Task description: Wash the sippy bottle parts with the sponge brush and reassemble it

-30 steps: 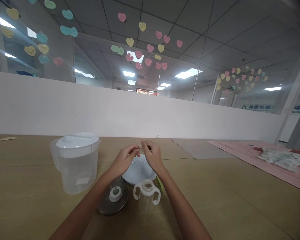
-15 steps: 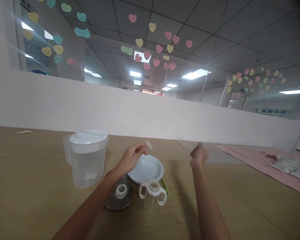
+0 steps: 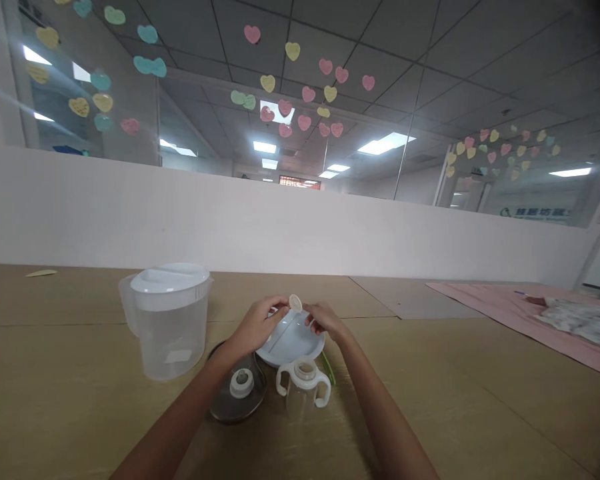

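Note:
My left hand [image 3: 261,325] pinches a small pale round disc [image 3: 295,303] above the white bowl [image 3: 300,343]. On the disc's other side, my right hand [image 3: 326,319] has its fingers curled, fingertips at the disc's edge. A thin pale line crosses the bowl below; I cannot tell whether it is a straw. Nearer to me stands a clear baby bottle with a white two-handled holder [image 3: 305,387], its mouth uncovered. Left of it, a white ring cap with a teat [image 3: 241,383] lies on a dark grey tray [image 3: 233,410], partly behind my left forearm.
A clear jug with a white lid [image 3: 170,327] stands to the left. Something green and narrow [image 3: 328,368] lies beside the bowl. At the far right is a pink cloth [image 3: 480,303] with patterned fabric [image 3: 580,323] on it. A white wall [image 3: 280,230] rises behind the table.
My right hand has come from the right, where it was raised with a thin faint thing, to the disc. My left hand stays over the bowl, the disc now tilted to face me.

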A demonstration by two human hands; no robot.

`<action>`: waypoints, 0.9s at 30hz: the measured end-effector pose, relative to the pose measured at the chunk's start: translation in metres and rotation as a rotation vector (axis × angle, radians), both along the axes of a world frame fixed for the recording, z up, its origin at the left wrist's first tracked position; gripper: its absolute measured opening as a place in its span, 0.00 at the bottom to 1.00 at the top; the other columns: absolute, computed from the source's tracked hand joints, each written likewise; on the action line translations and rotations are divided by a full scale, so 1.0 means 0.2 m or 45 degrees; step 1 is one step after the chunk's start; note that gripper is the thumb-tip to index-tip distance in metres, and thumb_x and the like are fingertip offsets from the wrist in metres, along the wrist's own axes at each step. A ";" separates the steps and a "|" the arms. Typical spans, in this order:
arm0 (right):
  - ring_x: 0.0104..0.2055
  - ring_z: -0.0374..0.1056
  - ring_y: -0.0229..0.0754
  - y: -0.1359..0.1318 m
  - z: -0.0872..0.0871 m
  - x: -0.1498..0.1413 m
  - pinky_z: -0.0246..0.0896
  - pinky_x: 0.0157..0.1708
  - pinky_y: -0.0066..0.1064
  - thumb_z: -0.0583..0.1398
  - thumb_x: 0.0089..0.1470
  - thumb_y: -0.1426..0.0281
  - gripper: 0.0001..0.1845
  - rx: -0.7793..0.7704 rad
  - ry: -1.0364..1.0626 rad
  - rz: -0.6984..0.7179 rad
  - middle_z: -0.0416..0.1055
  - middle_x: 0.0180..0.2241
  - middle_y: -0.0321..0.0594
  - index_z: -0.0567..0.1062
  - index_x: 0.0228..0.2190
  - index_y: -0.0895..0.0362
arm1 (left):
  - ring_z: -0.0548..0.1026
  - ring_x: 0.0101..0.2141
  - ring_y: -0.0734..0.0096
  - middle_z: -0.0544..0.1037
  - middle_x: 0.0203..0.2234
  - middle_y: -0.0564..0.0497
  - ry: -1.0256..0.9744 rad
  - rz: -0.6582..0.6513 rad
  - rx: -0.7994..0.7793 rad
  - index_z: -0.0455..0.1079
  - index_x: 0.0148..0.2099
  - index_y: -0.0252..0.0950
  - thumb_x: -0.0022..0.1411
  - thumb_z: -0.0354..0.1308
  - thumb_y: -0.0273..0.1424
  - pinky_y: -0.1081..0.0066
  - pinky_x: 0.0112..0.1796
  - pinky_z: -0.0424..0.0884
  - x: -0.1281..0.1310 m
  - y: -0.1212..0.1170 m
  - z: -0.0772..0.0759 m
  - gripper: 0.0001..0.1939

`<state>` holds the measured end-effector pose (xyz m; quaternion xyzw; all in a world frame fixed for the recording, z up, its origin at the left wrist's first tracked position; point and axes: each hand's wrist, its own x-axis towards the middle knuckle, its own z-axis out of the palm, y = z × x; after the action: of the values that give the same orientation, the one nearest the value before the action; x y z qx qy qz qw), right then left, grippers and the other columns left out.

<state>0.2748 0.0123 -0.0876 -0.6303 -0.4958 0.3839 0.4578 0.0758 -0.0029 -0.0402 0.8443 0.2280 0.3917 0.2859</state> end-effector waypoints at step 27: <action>0.22 0.67 0.32 -0.04 0.04 0.01 0.57 0.16 0.20 0.54 0.49 0.69 0.11 0.185 -0.510 0.313 0.71 0.32 0.41 0.70 0.35 0.61 | 0.69 0.21 0.71 0.74 0.18 0.50 0.877 0.420 0.165 0.71 0.19 0.36 0.45 0.55 0.29 0.74 0.25 0.58 -0.13 0.00 0.02 0.07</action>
<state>0.2778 0.0039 -0.0791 -0.5942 -0.6759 0.2675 0.3442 0.0501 -0.0027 -0.0358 0.8947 0.4183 0.1394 0.0719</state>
